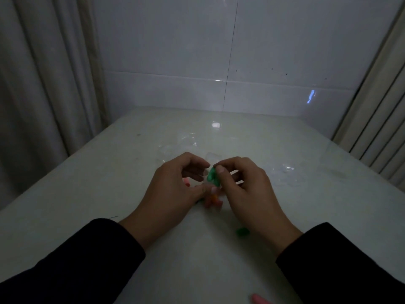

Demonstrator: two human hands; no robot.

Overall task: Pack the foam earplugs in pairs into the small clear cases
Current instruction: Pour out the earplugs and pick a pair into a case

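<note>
My right hand [243, 185] pinches green foam earplugs [212, 177] between thumb and forefinger, just above the table's middle. My left hand [175, 189] sits right beside them, fingers curled around a small clear case [212, 157] that is hard to make out in the dim light. Orange earplugs [213, 199] lie under the two hands. A pink earplug [186, 182] peeks out behind my left hand. Another green earplug [242, 231] rests near my right wrist, and a pink one [259, 299] lies at the near edge.
More clear cases [186, 141] lie scattered further back on the white table [109, 194], with some [289, 170] to the right. A tiled wall stands behind the table. Curtains hang on both sides.
</note>
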